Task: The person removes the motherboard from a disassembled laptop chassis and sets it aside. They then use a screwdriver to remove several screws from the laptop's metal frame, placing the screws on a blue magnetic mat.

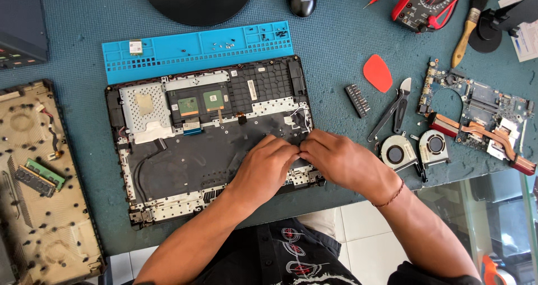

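Bright, even daylight fills the view, and the opened black laptop chassis with its grey keyboard backing (207,139) is sharp, small screws and cables readable. To the right of the chassis, the two bare hands (305,164) throw only short, soft shadows onto it, and the glass tabletop edge (476,206) further right and below carries pale reflections. Far left and above the chassis straight edges bow slightly, and the far corners look a little softer.
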